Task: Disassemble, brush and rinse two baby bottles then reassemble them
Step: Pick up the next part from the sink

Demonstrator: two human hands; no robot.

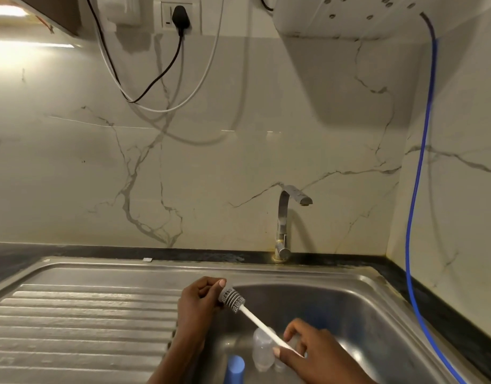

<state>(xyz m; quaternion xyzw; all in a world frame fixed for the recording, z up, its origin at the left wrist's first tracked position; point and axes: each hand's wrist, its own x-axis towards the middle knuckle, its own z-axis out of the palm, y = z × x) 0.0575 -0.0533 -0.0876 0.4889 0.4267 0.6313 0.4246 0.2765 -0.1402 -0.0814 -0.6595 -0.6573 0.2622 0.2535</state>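
The right hand [310, 350] grips the white handle of the brush [233, 299] above the sink [349, 306]. The left hand [197, 300] pinches its grey head. A clear bottle [262, 353] is in the sink, beside a blue piece [235, 367], perhaps a cap.

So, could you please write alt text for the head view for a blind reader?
Two hands hold a bottle brush over a steel sink: the left hand grips its grey head, the right hand pinches its white handle. A clear bottle and a blue part sit in the basin.
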